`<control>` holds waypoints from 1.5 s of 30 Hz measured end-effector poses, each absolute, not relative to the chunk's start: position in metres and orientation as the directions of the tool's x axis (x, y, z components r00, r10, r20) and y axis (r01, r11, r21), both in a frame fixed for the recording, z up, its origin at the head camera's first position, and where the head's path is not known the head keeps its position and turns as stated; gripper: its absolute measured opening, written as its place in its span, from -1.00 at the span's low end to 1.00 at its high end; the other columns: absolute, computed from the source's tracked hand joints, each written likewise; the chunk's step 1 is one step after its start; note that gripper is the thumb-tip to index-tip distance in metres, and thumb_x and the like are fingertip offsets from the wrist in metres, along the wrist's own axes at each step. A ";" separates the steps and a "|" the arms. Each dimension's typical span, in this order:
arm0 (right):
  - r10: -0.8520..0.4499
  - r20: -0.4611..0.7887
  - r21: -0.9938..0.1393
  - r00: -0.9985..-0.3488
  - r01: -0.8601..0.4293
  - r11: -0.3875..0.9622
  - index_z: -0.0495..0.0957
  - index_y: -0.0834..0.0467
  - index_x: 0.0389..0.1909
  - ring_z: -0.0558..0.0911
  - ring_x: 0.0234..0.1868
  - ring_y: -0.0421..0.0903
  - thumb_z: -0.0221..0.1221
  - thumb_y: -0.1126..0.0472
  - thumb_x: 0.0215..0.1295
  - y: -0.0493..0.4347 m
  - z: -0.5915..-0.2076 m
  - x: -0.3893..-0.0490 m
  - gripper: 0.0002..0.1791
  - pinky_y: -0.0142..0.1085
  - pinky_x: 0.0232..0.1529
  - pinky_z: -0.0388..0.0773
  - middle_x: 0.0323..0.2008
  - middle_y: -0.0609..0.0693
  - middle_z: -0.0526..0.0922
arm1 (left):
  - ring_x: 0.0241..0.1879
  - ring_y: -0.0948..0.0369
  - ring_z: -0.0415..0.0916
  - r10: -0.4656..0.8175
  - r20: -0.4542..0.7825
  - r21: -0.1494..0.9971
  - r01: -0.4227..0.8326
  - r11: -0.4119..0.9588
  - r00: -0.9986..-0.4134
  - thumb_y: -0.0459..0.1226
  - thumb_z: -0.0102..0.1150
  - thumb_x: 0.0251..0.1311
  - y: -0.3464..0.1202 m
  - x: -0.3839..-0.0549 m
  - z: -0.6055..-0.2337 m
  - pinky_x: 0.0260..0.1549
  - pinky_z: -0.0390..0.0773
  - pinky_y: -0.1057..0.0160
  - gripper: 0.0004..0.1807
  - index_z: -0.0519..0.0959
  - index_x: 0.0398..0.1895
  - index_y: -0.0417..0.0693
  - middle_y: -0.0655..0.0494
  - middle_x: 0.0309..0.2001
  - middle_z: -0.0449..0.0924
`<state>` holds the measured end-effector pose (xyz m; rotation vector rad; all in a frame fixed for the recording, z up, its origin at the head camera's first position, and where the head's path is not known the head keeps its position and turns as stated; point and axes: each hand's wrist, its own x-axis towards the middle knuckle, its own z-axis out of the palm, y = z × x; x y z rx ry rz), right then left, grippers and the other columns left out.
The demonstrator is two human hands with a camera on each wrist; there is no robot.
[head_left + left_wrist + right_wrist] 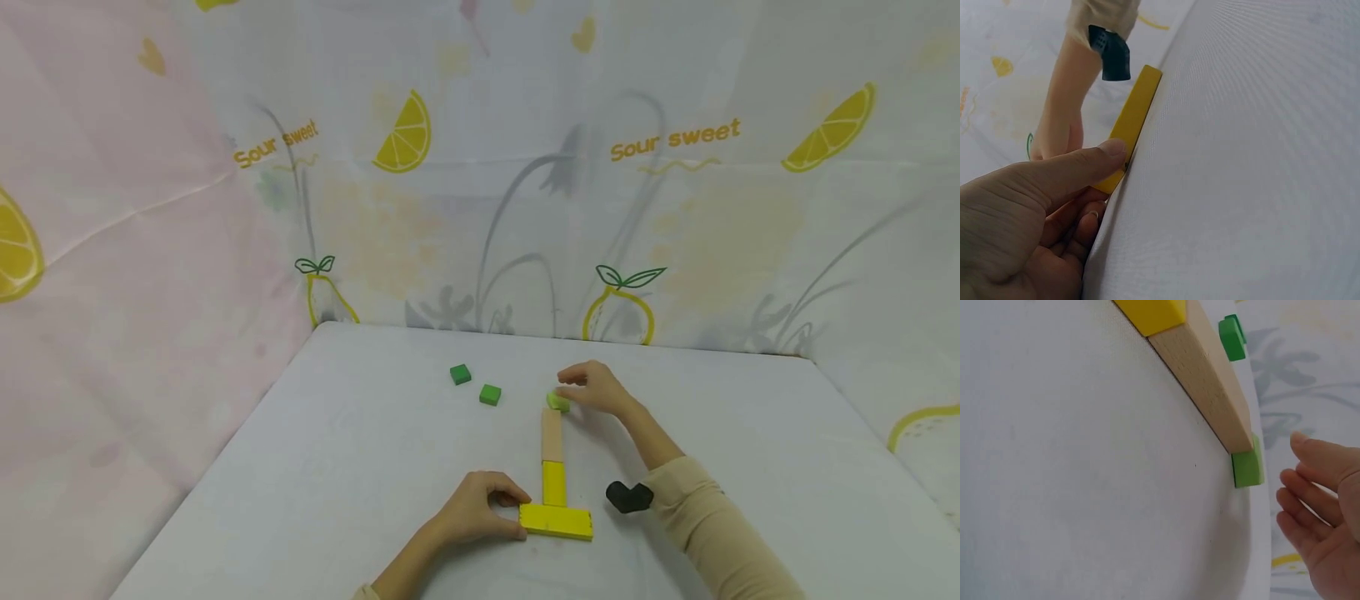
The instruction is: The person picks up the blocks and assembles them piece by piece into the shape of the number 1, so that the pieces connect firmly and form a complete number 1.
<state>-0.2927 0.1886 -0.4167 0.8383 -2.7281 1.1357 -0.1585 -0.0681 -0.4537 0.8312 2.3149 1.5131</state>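
Yellow and long, the crosspiece block [556,522] is pinched at its left end by the left hand [483,506], lying crosswise at the near end of a line of blocks. Ahead of that grip, a shorter yellow block [554,483] runs away from the crosspiece, then a bare wooden block [552,435], and at the far tip a light green block [1247,469] touches the wood. Beside it hovers the right hand [592,388], fingers relaxed and holding nothing (the right wrist view shows a gap). I judge the step in hand to be lining up these 4 blocks; the next move probably calls for steadying the crosspiece while the right fingers square the green tip. Beyond the left grip, left of the line, lie 2 darker green blocks [490,395]. The right fingers partly cover the tip from above, and a black piece [630,497] at the right cuff could brush the crosspiece.
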 end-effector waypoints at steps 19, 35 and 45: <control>-0.440 0.292 -0.633 -0.849 -0.516 0.577 0.60 0.45 -0.17 0.63 -0.16 0.14 0.25 0.27 0.16 0.144 -0.416 -0.294 -0.69 -0.07 -0.06 0.54 -0.22 0.25 0.67 | -0.32 0.42 0.48 0.589 0.092 0.908 0.310 0.282 -0.803 -0.34 0.49 -0.19 -0.068 -0.158 -0.454 -0.22 0.51 0.44 -0.68 0.69 -0.26 -0.16 0.17 -0.30 0.67; -0.463 0.216 -0.631 -0.859 -0.485 0.605 0.58 0.43 -0.10 0.60 -0.09 0.13 0.27 0.20 0.16 0.118 -0.417 -0.299 -0.61 -0.08 0.00 0.51 -0.15 0.24 0.66 | -0.33 0.42 0.49 0.591 0.103 0.911 0.315 0.267 -0.800 -0.35 0.48 -0.19 -0.068 -0.159 -0.454 -0.23 0.52 0.43 -0.69 0.69 -0.26 -0.15 0.15 -0.30 0.67; -0.487 0.161 -0.613 -0.858 -0.474 0.632 0.53 0.44 -0.02 0.57 -0.05 0.12 0.31 0.16 0.11 0.107 -0.422 -0.302 -0.49 -0.11 0.00 0.50 -0.08 0.26 0.62 | -0.32 0.42 0.49 0.593 0.105 0.906 0.322 0.273 -0.798 -0.34 0.49 -0.19 -0.068 -0.160 -0.455 -0.22 0.51 0.43 -0.68 0.69 -0.26 -0.15 0.15 -0.30 0.67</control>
